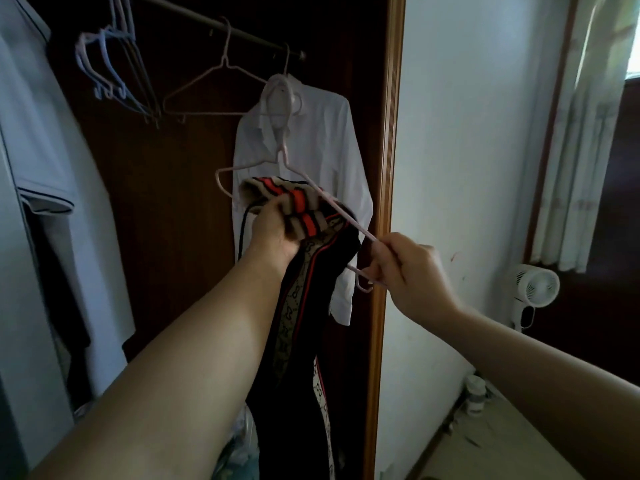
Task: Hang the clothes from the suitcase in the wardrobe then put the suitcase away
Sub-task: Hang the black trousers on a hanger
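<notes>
My left hand [273, 230] grips the striped red, beige and black waistband of a dark patterned garment [304, 306], which hangs down in front of the wardrobe. My right hand [405, 271] pinches one end of a pink wire hanger [332, 202], tilted, its arm running along the waistband. Behind them a white shirt [322, 147] hangs on a pink hanger from the wardrobe rail [207, 24]. The suitcase is out of view.
An empty pink hanger [214, 88] and a bunch of several empty hangers [114, 67] hang on the rail. Light clothes [45, 168] hang at the left. The wardrobe's wooden frame [388, 202] stands at the right, then a white wall, a small fan [533, 289] and curtains [581, 133].
</notes>
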